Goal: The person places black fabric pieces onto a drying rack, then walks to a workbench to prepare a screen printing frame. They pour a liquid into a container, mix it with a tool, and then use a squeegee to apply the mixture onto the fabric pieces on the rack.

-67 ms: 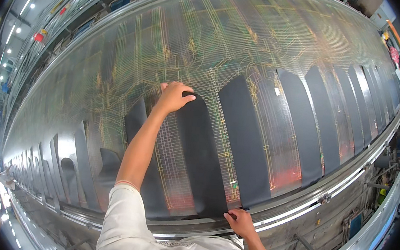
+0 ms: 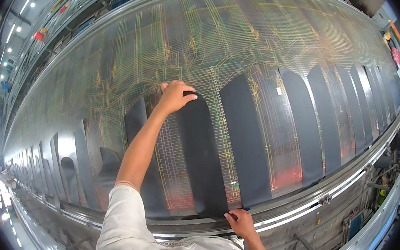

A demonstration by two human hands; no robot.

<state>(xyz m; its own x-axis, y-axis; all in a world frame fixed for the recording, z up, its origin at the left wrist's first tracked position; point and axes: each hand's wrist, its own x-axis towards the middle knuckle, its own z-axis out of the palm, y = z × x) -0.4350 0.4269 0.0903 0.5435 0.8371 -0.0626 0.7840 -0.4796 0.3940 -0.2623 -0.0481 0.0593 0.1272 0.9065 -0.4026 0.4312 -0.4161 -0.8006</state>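
My left hand [image 2: 176, 96] pinches the rounded upper end of a long, matte black sheet piece [image 2: 202, 158] lying on the large metal table, which is covered in fine green, yellow and red lines. My right hand [image 2: 239, 221] is at the table's near edge, fingers closed at that piece's lower corner; what exactly they grip is unclear. Similar dark strips with shaped tops, such as one just to the right [image 2: 244, 133], lie side by side along the table [image 2: 237, 30], with lined bare bands between some of them.
A metal rail [image 2: 321, 201] runs along the near edge, above machine framework and a pit. A person [image 2: 7, 175] stands far left along the table. Frames and a red object [image 2: 39, 35] line the far side; coloured items [image 2: 394, 54] sit at the right end.
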